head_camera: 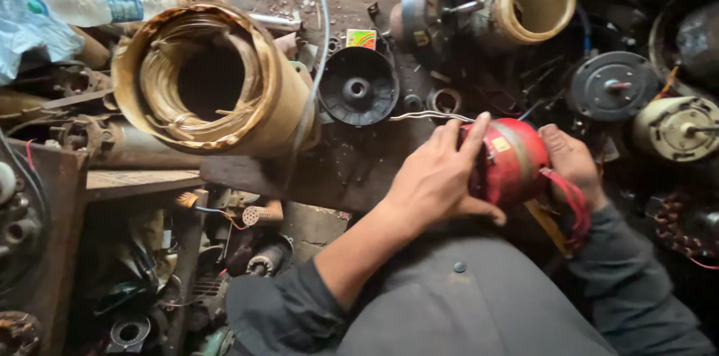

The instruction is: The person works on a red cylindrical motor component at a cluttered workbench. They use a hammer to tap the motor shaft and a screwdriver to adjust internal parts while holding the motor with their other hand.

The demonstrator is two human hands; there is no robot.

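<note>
Far left lies one plastic bottle (pixel 105 2). Next to it is one big tube with gold wire rings (pixel 210 79), then one black round cap (pixel 359 86) in the middle. My left hand (pixel 438 176) wraps its fingers around one red motor coil (pixel 509 161), near me. My right hand (pixel 573 161) grips its other side. I think I am holding it steady to check its red wires (pixel 573 202). Next I must turn it slowly. Far right I count two round motors (pixel 678 128).
</note>
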